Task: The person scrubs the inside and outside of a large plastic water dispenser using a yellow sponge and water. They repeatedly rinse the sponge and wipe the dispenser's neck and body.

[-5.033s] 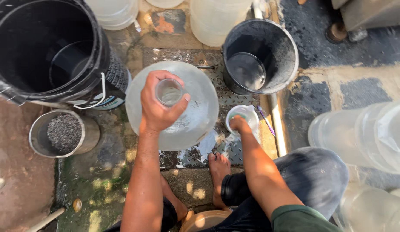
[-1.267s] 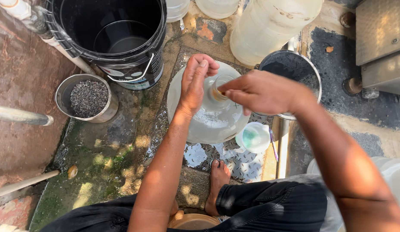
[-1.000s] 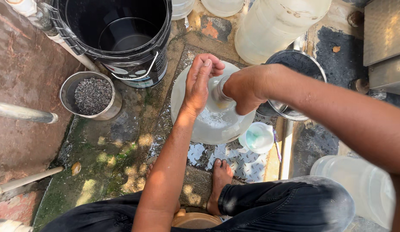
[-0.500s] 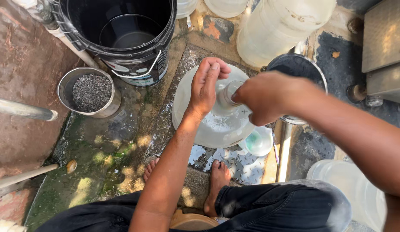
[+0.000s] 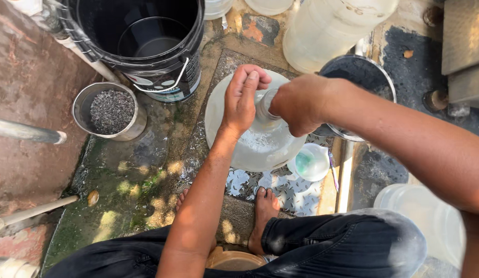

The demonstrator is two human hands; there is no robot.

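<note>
A large clear water jug (image 5: 260, 146) stands upright on the wet ground between my bare feet. My left hand (image 5: 242, 95) lies flat against the left side of its neck, fingers pointing up. My right hand (image 5: 297, 104) is closed around the jug's neck from the right; the mouth of the jug is hidden under it. A small white cup (image 5: 310, 162) with green inside sits on the ground just right of the jug.
A big black bucket (image 5: 141, 46) stands at upper left, a small metal pail of dark grit (image 5: 112, 110) beside it. A dark metal pot (image 5: 360, 85) is behind my right arm. More clear jugs stand at the top (image 5: 332, 31) and lower right (image 5: 430, 221).
My right hand came off the ground by the small cup and now grips the jug's neck. My left hand shifted from over the mouth to the neck's side. The view moved closer.
</note>
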